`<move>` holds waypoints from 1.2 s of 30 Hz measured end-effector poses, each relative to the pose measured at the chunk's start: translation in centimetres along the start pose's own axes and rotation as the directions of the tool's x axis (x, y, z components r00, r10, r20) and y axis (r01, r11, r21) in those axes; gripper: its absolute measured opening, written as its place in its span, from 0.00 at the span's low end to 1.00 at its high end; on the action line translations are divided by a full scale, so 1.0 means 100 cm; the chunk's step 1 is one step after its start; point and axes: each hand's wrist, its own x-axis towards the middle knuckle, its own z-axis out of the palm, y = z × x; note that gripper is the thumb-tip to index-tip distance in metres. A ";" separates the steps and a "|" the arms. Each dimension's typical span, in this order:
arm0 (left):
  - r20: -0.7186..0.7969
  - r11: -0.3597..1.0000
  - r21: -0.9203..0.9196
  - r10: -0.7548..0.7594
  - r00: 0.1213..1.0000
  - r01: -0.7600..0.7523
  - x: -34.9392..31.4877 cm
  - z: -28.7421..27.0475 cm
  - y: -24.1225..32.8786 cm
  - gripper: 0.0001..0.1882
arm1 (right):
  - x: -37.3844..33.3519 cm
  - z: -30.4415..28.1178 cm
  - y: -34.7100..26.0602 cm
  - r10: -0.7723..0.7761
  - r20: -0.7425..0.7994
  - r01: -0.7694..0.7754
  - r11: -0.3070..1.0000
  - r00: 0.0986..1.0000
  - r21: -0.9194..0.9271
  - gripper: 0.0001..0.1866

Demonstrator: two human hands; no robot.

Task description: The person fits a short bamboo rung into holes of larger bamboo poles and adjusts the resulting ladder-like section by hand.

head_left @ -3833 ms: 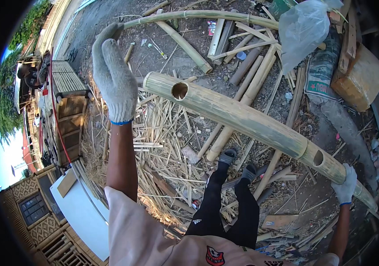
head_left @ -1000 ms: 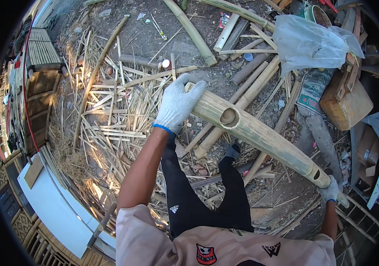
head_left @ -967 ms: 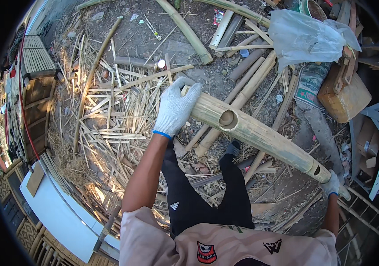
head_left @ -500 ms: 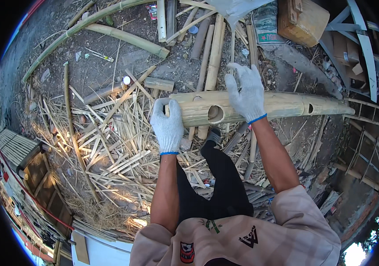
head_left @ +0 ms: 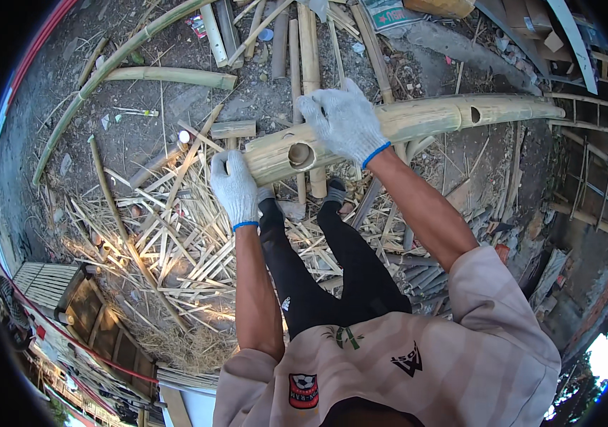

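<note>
A thick, pale bamboo pole (head_left: 421, 117) lies slantwise across the view, its right end farther off than its left. It has a round hole cut near the left end and a smaller dark hole toward the right. My left hand (head_left: 235, 188), in a white knit glove with a blue cuff, is closed around the pole's left end. The right hand (head_left: 344, 126), gloved alike, lies over the pole just right of the large hole, fingers bent over its far side. The fingertips beyond the pole are partly hidden.
Bamboo strips and shavings (head_left: 183, 242) litter the ground around my feet. Several bamboo lengths (head_left: 310, 50) lie beyond the pole, with a long curved one (head_left: 97, 78) at far left. Bamboo ladder-like frames (head_left: 595, 114) stand at right, and a slatted bench (head_left: 46, 281) at left.
The pole has shifted left and slants more, its right end now farther away. Both hands have moved left with it. My right hand's spread fingers have drawn in over the pole.
</note>
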 end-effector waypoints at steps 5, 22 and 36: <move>0.008 1.000 0.014 0.009 1.000 -0.009 0.004 0.011 0.017 0.13 | 0.003 -0.048 0.004 -0.322 -0.658 0.422 0.907 0.681 -0.008 0.22; 0.025 0.997 -0.018 -0.074 0.997 0.074 0.012 0.004 -0.002 0.15 | 0.007 0.012 0.027 -0.041 0.042 0.045 0.994 0.998 -0.100 0.26; -0.009 1.000 0.018 0.002 1.000 -0.002 0.000 0.011 -0.003 0.14 | 0.009 0.003 0.015 -0.136 -0.184 0.133 0.991 0.973 -0.028 0.23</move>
